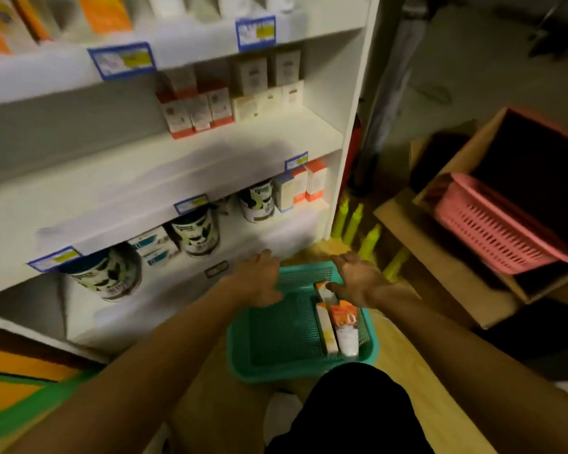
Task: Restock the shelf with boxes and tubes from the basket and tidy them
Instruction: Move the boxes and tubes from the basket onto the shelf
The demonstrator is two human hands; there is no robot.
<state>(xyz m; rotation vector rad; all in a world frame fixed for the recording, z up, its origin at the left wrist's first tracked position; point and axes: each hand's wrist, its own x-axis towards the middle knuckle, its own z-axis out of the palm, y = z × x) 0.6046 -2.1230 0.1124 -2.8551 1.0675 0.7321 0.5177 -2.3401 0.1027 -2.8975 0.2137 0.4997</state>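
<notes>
**Inspector:** Teal plastic, perforated: the basket (276, 339) sits on the floor in the lower centre of the frame, just in front of the white shelf (210, 149). Contents?

**Assistant:** Two items along its right wall. An orange and white box (326, 326) lies flat, and an orange and white tube (345, 329) lies touching it on the right. The rest of the basket floor is bare mesh.

**Inspector:** Hands?

**Assistant:** The left hand (258, 278) is over the basket's far left rim, fingers straight and spread, gripping nothing. The right hand (356, 278) is over the far right rim, fingers loosely extended, thumb just beside the box's far end. Whether it touches the box cannot be told. Both grips are apart.

**Inspector:** Shelf stock?

**Assistant:** Centre frame, the middle board carries red and white cartons (194, 109) with beige cartons (266, 83) to their right. Below, three tins (197, 234) and, at right, small orange-trimmed boxes (300, 188). Labels are blurred.

**Inspector:** Other containers?

**Assistant:** At the right of the frame, a pink basket (492, 224) stands in an open cardboard carton (440, 257). Its contents are not visible.
</notes>
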